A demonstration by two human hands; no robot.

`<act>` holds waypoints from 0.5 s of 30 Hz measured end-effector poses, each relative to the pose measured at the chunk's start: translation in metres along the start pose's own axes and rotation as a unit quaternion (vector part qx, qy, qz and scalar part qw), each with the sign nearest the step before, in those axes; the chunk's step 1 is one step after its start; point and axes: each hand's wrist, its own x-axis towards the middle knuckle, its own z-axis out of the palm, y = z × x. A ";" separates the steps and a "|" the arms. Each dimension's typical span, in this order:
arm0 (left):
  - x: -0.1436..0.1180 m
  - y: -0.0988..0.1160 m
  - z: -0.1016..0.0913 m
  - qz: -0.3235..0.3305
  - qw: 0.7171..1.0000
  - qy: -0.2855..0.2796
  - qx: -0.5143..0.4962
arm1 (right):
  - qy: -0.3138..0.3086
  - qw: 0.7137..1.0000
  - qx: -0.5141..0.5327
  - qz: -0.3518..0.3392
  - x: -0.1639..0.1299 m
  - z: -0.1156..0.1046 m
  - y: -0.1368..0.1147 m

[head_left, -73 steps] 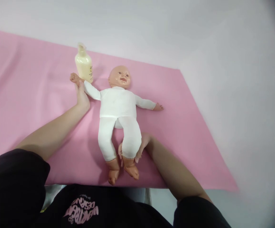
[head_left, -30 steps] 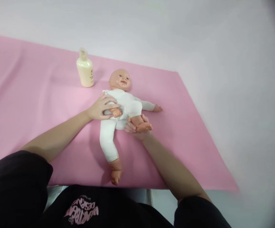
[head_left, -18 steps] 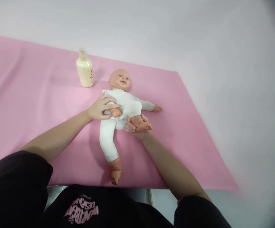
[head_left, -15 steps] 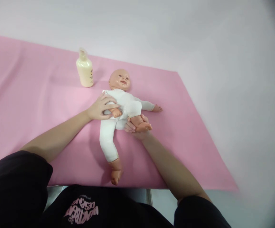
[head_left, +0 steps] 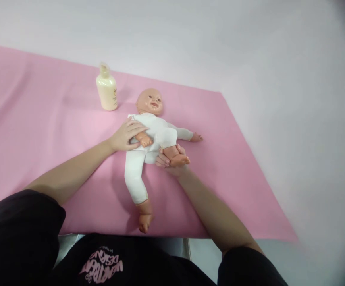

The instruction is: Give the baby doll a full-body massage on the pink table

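Note:
A baby doll [head_left: 153, 123] with a white cloth body and plastic head, hands and feet lies on its back on the pink sheet [head_left: 79, 127]. Around the doll's bent arm and side wraps my left hand [head_left: 129, 133], the doll's small hand showing below my fingers. My right hand [head_left: 172, 161] grips the doll's raised leg from beneath, near the ankle, with the foot resting over my palm; part of this hand is hidden behind the leg. The doll's other leg [head_left: 136, 186] stretches toward me, its foot close to the sheet's near edge.
Beyond my left hand a pale yellow pump bottle [head_left: 108, 93] stands upright on the sheet, left of the doll's head. The doll's other arm [head_left: 187, 134] reaches out to the right. A pale wall [head_left: 172, 35] borders the sheet at the back.
Almost nothing differs. The fingers of my left hand have drawn back slightly from over the doll's small hand; the view has shifted a touch.

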 end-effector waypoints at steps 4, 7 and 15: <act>-0.002 -0.003 0.002 0.027 0.999 0.018 0.007 | 0.009 1.000 0.005 0.001 -0.001 0.001 0.001; -0.003 -0.005 0.004 0.029 0.999 0.024 0.005 | 0.020 1.000 -0.002 0.005 -0.001 0.003 0.000; -0.002 -0.006 0.004 0.000 1.000 0.007 0.004 | 0.022 0.999 -0.042 0.002 0.001 0.005 -0.001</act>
